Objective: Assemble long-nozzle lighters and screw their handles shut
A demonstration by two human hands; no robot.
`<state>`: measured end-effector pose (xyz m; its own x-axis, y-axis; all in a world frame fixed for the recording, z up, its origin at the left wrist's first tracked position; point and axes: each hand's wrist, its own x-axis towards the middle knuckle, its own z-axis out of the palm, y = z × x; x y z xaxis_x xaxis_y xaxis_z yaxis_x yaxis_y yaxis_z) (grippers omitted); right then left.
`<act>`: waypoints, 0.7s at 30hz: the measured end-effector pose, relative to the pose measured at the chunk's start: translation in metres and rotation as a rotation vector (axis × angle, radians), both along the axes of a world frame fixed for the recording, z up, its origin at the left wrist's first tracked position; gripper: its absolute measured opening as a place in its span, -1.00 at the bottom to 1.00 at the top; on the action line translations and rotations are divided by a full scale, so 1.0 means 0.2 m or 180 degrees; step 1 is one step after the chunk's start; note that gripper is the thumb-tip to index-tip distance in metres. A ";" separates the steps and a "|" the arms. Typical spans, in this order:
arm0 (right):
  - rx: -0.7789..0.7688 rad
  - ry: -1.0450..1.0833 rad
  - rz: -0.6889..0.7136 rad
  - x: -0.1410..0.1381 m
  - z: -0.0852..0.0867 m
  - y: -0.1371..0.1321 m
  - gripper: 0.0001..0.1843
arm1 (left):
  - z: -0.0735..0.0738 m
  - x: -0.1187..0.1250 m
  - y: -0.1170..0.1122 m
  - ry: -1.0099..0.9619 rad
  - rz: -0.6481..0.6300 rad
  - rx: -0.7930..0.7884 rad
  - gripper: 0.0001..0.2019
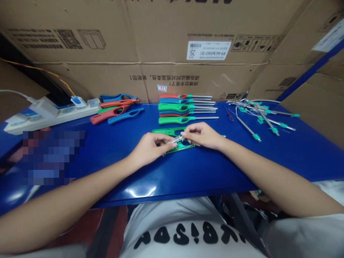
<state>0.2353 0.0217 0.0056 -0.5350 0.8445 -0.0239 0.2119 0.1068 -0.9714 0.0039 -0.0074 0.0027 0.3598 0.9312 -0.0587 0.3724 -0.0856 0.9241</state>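
Note:
A green plastic lighter shell [169,132] lies open on the blue table [188,172] in front of me. My left hand [149,147] rests on its near side, fingers curled and pinching a small clear part [176,139] with thin wires. My right hand [202,135] meets it from the right, fingertips pinched on the same clear part above the shell.
Assembled long-nosed lighters [185,107] in red, blue and green lie stacked behind the shell. Empty coloured handle shells [116,109] sit at the back left by a white power strip [48,114]. Metal tubes with green tips [260,116] lie scattered at the right. Cardboard boxes [172,46] wall the back.

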 end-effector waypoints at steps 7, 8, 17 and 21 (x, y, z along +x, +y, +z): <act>0.0207 0.0087 -0.0169 -0.02 -0.02 -0.03 -0.45 | 0.00 0.00 0.00 -0.0036 -0.0125 0.0148 -0.64; 0.0219 0.0081 -0.0186 -0.02 -0.02 -0.03 -0.44 | 0.00 0.00 0.00 -0.0035 -0.0149 0.0172 -0.64; 0.0004 0.0410 -0.0624 -0.05 -0.02 -0.01 -0.37 | 0.07 -0.03 0.03 0.0068 -0.0304 0.0017 -0.58; -0.0266 0.0665 -0.1093 -0.04 -0.02 0.02 -0.37 | 0.12 -0.10 0.05 0.0601 -0.0586 0.0332 -0.67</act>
